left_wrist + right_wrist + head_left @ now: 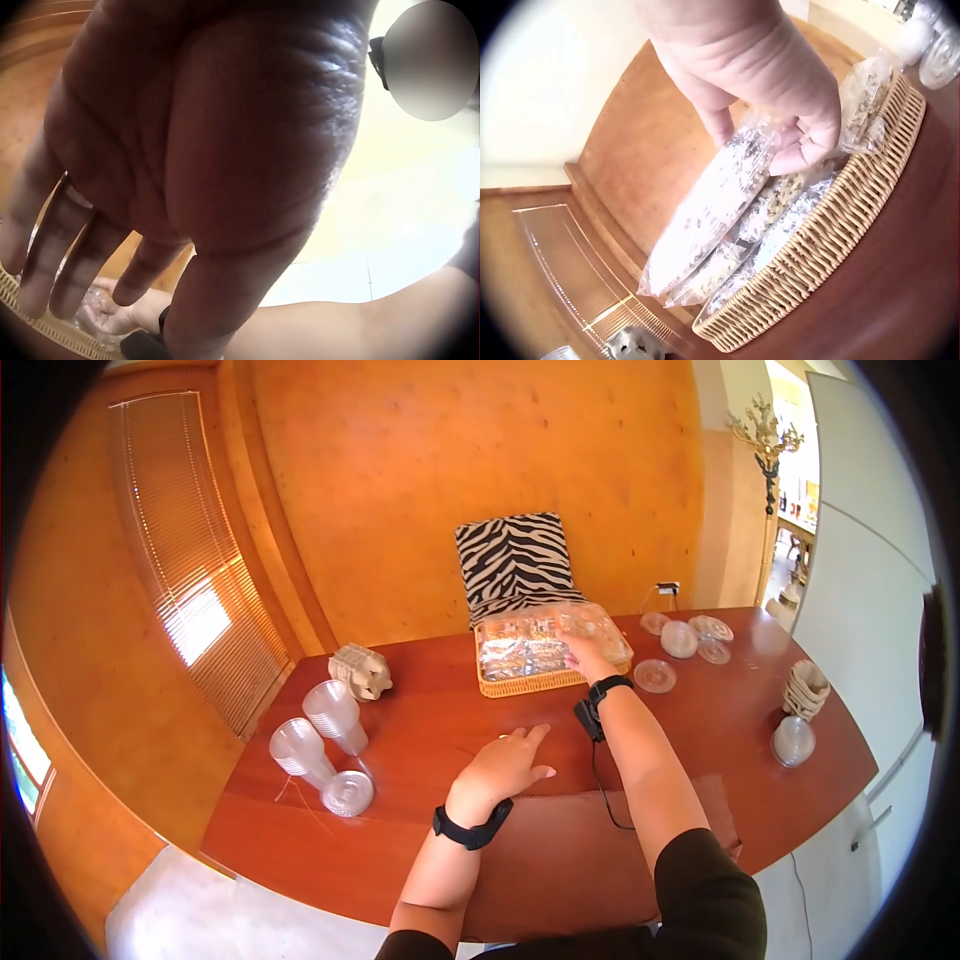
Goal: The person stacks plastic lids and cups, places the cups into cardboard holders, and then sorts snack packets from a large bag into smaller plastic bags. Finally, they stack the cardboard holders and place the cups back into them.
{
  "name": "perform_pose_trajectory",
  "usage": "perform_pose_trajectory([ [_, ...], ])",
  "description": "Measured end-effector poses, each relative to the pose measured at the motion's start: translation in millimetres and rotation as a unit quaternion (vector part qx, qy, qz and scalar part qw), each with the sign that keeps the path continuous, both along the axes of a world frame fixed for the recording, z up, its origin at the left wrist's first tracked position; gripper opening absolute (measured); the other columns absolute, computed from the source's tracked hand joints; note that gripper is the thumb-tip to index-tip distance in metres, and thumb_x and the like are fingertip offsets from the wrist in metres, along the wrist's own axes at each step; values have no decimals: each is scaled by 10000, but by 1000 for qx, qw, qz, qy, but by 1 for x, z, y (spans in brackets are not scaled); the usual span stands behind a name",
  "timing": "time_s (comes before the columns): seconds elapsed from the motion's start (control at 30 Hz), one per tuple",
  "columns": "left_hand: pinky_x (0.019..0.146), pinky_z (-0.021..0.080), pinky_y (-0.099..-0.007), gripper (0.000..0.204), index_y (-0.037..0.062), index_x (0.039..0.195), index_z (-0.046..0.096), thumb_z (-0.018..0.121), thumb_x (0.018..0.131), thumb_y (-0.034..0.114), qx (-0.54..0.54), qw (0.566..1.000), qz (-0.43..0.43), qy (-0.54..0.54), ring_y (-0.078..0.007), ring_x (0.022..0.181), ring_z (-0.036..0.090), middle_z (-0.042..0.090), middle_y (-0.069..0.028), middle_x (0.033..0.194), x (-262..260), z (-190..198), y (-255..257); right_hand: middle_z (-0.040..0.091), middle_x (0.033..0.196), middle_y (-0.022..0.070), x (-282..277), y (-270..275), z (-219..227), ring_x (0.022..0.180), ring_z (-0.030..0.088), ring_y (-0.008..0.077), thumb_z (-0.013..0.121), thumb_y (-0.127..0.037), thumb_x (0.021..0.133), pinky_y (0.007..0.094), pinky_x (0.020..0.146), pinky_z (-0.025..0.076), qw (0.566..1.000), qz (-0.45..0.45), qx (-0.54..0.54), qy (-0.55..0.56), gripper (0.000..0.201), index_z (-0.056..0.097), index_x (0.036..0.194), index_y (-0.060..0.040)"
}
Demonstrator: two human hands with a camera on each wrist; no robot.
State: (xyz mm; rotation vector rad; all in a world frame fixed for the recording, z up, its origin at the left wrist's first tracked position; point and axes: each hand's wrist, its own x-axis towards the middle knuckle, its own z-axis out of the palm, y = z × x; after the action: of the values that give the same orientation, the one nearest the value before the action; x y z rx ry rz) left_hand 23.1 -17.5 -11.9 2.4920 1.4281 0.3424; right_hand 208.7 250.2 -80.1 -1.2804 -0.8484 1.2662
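A shallow wicker basket (528, 685) stands at the far side of the table, filled with clear plastic packets (512, 645) of something grainy. My right hand (583, 652) reaches over it. In the right wrist view, the thumb and fingers grip the end of one long clear packet (712, 202), which slants across the other packets. More packets lie beneath it, along the basket's woven rim (821, 232). My left hand (500, 768) hovers over the near middle of the table, palm down and holding nothing. Its fingers look extended in the left wrist view.
Stacks of clear plastic cups (330, 708) and lids (348, 794) stand at the left, near a moulded pulp stack (360, 672). At the right are loose clear lids (655, 676), a clear bowl stack (794, 741) and pulp holders (805, 688). A zebra-patterned chair (515, 560) stands behind the basket.
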Motion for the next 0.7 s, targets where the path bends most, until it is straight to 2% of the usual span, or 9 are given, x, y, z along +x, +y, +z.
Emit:
perform_pose_trajectory([
  [0.1,919,451,-431,652,55,1356,389,649,829,337,-2,1000,5,0,-401,1111,530,504,-241,1265,-2,-2,2,566,1062,69,-2,3,-2,962,528,225,717,-235,777,337,803,485,998,15,-20,59,397,578,1110,-69],
  [0.2,919,452,-433,649,60,1354,393,649,827,338,2,1000,7,-3,-400,1111,530,506,-240,1263,-4,-4,7,562,1060,52,3,8,-23,937,519,208,700,-208,800,343,767,493,995,50,42,81,351,564,1104,-98],
  [0.33,925,448,-433,647,61,1350,400,650,824,343,-1,1000,14,-15,-401,1116,527,510,-237,1261,-11,-6,10,557,1077,45,5,-30,-22,975,535,205,588,-171,875,425,843,486,996,34,83,18,193,549,1046,-92],
  [0.43,935,441,-429,648,61,1349,402,650,823,347,-7,999,37,-18,-397,1123,522,509,-236,1266,-16,-3,12,516,919,9,18,-46,-30,897,534,154,537,-168,888,379,759,498,978,65,183,76,90,476,896,-103],
  [0.5,937,438,-423,638,56,1337,416,649,824,355,10,998,56,-25,-387,1124,525,525,-236,1247,-19,1,13,541,1038,28,38,-63,-29,965,547,178,532,-149,895,416,807,498,978,66,187,62,72,502,950,-114],
  [0.53,935,439,-421,637,48,1331,421,648,825,361,22,996,72,-41,-385,1121,528,532,-237,1236,-21,-2,17,554,1097,38,47,-74,-24,999,553,191,529,-140,899,434,831,498,978,65,190,55,83,515,978,-119],
  [0.57,932,441,-419,637,40,1325,425,647,826,368,33,994,86,-58,-382,1117,532,540,-239,1225,-24,-7,24,530,975,26,55,-87,-16,924,552,161,514,-154,910,415,787,506,975,79,203,44,75,461,958,-132],
  [0.63,927,443,-396,641,3,1303,439,622,851,419,41,985,114,-123,-352,1107,550,568,-251,1171,-30,-8,31,543,1009,26,70,-109,-6,964,555,165,520,-160,906,437,810,499,970,116,203,73,82,464,962,-135],
  [0.7,933,439,-420,664,5,1302,420,572,867,482,0,960,196,-201,-392,1109,537,555,-262,1178,-35,-11,45,555,1034,25,85,-120,-5,983,560,165,527,-169,903,434,821,496,963,150,199,100,91,468,964,-136],
])
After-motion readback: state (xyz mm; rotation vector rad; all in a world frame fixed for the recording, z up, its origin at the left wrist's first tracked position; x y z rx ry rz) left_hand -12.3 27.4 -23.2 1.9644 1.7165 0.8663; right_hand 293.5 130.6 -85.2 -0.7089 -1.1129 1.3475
